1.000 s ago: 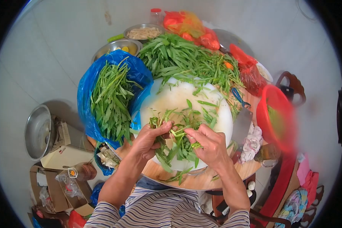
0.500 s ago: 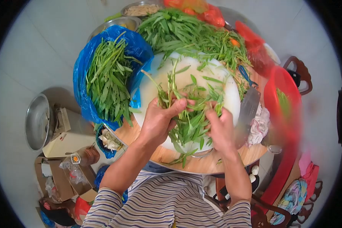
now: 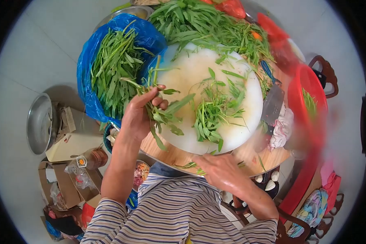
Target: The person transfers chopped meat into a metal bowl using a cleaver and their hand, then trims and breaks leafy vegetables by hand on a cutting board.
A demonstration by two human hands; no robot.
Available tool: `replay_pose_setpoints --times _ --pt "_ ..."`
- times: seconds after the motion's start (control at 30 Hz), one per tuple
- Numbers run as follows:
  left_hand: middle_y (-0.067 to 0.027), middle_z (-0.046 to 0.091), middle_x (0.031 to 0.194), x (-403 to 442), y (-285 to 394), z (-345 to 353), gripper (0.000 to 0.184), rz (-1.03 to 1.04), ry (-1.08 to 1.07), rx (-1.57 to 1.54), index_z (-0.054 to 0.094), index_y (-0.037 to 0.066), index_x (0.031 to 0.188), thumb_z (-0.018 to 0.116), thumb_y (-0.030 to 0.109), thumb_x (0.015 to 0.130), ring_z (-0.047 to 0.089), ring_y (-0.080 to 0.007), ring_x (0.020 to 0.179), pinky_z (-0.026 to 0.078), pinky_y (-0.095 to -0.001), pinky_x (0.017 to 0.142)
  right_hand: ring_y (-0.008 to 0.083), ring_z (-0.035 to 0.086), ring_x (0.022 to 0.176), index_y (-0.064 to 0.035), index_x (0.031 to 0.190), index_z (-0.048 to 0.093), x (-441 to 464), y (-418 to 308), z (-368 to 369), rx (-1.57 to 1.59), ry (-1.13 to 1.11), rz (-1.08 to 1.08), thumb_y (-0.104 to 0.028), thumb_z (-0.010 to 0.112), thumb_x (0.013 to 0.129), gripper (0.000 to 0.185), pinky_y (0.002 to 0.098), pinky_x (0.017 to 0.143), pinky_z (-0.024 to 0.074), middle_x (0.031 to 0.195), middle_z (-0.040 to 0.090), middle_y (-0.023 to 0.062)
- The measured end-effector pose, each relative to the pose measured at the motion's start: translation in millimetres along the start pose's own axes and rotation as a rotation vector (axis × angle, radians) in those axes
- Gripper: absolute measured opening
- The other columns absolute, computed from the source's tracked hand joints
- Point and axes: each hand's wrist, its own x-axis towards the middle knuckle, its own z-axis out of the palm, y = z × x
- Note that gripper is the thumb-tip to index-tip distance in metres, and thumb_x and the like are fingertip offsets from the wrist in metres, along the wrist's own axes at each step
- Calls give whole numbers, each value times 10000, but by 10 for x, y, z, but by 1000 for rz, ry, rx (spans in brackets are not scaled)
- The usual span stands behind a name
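My left hand [image 3: 140,112] is closed around a small bunch of water spinach [image 3: 162,114], held over the left rim of the round white cutting board [image 3: 248,122]. A loose pile of picked water spinach leaves [image 3: 215,116] lies on the board. At the table's front edge, my right hand [image 3: 219,168] is bent downward with its fingers together, beside stray green sprigs [image 3: 188,165]. Its fingertips are partly hidden, so I cannot make out what they hold. A blue plastic bag [image 3: 85,81] of water spinach stems [image 3: 116,73] stands left of the board.
Behind the board is a large heap of greens [image 3: 199,24]. A cleaver [image 3: 273,103] lies at the right, by a crumpled cloth [image 3: 281,129] and a blue-handled tool [image 3: 266,70]. Further right stands a red basin [image 3: 295,87] holding some greens. A wooden chair [image 3: 325,75] is beyond.
My hands have moved apart. My left hand went left with the bunch, while my right hand let go of the leaves and dropped to the table's front edge. Leaves now lie on the board.
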Motion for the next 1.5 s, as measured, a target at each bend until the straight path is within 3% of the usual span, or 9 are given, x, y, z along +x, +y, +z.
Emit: replay_pose_setpoints --times 0.23,0.43,0.73,1.0,1.07,1.2,1.33,1.4,1.5 --pt "35 432 678 -143 -38 103 300 -32 83 178 633 -8 1159 698 207 960 523 -162 753 404 -263 660 346 707 781 -7 1057 641 71 73 103 -131 -24 33 -60 644 802 260 445 670 550 963 686 156" --pt "2 524 709 -247 -122 189 374 -63 30 539 666 -26 1138 733 288 947 549 -148 699 433 -275 617 69 544 811 2 1102 648 -15 94 -360 973 337 354 -151 640 987 191 255 696 466 874 633 7" --pt "-18 634 791 -250 -464 525 467 -231 -153 695 722 -19 1140 804 365 887 560 -111 722 433 -265 641 73 521 772 1 1046 616 159 87 -366 1263 242 445 -146 654 982 165 248 702 442 854 588 -16" --pt "-82 738 1014 -443 -572 463 370 -70 -168 539 708 -12 1115 791 277 899 614 -144 826 470 -291 769 94 531 731 24 1073 651 229 248 -107 1046 431 493 -254 556 1035 296 280 635 443 825 628 27" --pt "-76 726 964 -402 -486 327 348 -55 -160 662 682 0 1120 746 289 938 632 -143 807 499 -297 749 67 501 722 15 1072 645 231 353 -90 1245 531 500 -263 548 1043 296 261 612 418 806 605 15" --pt "-54 671 863 -127 -257 -39 238 24 154 195 669 62 1079 630 289 1017 671 -176 765 572 -333 694 74 520 663 -7 1049 665 221 371 -243 855 663 414 -284 621 1013 283 268 590 423 749 616 21" --pt "-90 682 983 -86 -184 -45 237 -26 207 116 660 32 1114 623 244 1013 689 -235 835 601 -380 764 86 545 616 -18 1012 706 431 341 -260 694 642 398 -275 688 966 262 297 568 440 700 644 67" --pt "-111 681 1029 -61 -233 -13 210 -12 195 99 656 9 1116 613 183 1006 680 -252 865 606 -411 787 95 568 592 -18 1005 734 560 245 -366 434 358 551 -250 719 937 242 324 566 464 688 659 120" --pt "-132 681 1089 -86 -268 37 192 -27 137 261 642 -18 1154 583 55 987 640 -194 817 569 -326 691 79 558 584 -16 1030 741 689 365 -238 378 356 533 -210 715 943 214 305 548 454 709 676 66"
